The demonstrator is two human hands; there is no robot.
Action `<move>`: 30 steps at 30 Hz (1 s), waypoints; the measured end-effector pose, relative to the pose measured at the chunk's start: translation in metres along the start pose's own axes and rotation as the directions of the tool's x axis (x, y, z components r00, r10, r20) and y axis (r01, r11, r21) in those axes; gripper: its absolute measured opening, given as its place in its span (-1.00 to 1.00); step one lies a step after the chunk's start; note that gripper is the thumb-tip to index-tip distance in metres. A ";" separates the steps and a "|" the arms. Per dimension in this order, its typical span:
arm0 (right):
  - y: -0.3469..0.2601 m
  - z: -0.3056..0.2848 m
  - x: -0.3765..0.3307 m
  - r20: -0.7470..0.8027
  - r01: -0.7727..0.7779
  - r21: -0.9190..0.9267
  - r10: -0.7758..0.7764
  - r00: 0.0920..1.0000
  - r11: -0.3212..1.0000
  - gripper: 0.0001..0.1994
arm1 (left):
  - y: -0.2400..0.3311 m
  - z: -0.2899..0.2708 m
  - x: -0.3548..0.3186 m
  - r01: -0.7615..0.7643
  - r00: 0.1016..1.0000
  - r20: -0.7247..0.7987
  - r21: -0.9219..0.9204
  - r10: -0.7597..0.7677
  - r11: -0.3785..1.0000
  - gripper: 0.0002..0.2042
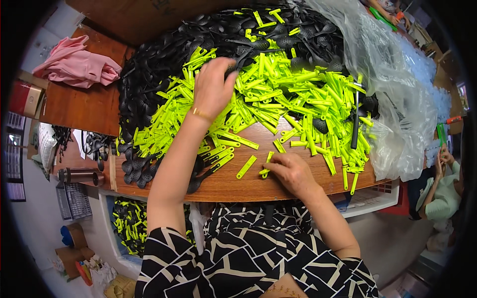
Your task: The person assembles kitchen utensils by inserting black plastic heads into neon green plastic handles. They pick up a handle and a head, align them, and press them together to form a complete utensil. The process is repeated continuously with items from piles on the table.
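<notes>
Far over the table, my left hand (212,85) reaches into the edge of the heap, its fingers slightly blurred and closed around a black slotted spoon (243,57). Close to the front edge, my right hand (293,174) pinches a lime-green handle (269,160) just above the wood. Beside it on the left, another lime-green handle (246,167) lies loose. Several black utensils with green handles fitted (216,160) lie side by side near my left forearm. A big pile of lime-green handles (298,92) spreads in front of black slotted spoons (144,74).
Clear plastic sheeting (392,94) drapes the pile's right side. A black bar-like tool (355,119) lies on the handles. Below the table's left edge stands a bin of green-and-black utensils (126,223). Pink cloth (77,62) lies at far left; another person (442,193) is at right.
</notes>
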State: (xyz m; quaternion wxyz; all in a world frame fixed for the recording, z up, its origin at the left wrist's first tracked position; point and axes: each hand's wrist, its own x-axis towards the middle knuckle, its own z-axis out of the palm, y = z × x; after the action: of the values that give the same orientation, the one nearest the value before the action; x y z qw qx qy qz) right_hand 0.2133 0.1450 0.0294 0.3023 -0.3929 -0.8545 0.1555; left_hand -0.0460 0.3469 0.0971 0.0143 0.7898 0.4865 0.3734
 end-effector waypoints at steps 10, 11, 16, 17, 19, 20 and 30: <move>-0.013 -0.015 0.000 -0.212 -0.040 -0.018 0.036 0.977 0.999 -0.69 | -0.024 0.042 0.043 0.124 0.970 0.157 0.343 -0.187 0.931 -0.79; -0.011 -0.012 -0.002 -0.219 -0.075 0.055 0.085 0.972 0.996 -0.68 | -0.029 0.041 0.042 0.090 0.979 0.147 0.314 -0.142 0.945 -0.79; 0.008 -0.003 -0.020 -0.300 -0.242 0.449 0.401 0.866 0.860 -0.76 | 0.018 0.024 0.026 -0.015 1.000 -0.004 -0.277 0.014 0.961 -0.85; 0.011 0.000 -0.026 -0.301 -0.270 0.567 0.500 0.812 0.779 -0.79 | 0.059 0.005 0.007 0.171 0.982 0.159 -0.538 -0.100 0.825 -0.87; -0.005 -0.018 -0.019 -0.110 -0.277 0.866 0.697 0.708 0.417 -0.82 | 0.088 -0.016 -0.050 0.580 0.803 0.566 -0.672 -0.187 0.460 -0.84; -0.007 -0.025 -0.018 -0.132 -0.252 0.871 0.696 0.706 0.421 -0.82 | 0.099 -0.029 -0.081 0.597 0.772 0.630 -0.672 -0.086 0.437 -0.75; -0.050 -0.023 -0.030 0.085 -0.227 0.964 0.654 0.752 0.136 -0.70 | 0.158 -0.046 -0.237 0.778 0.497 0.779 -0.595 -0.382 -0.202 -0.68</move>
State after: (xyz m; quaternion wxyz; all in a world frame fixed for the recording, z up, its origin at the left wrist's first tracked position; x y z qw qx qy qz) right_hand 0.2144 0.0910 0.0602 0.5598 -0.3963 -0.3603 0.6323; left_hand -0.0127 0.0640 0.0544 0.7486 0.3028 0.4409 0.3917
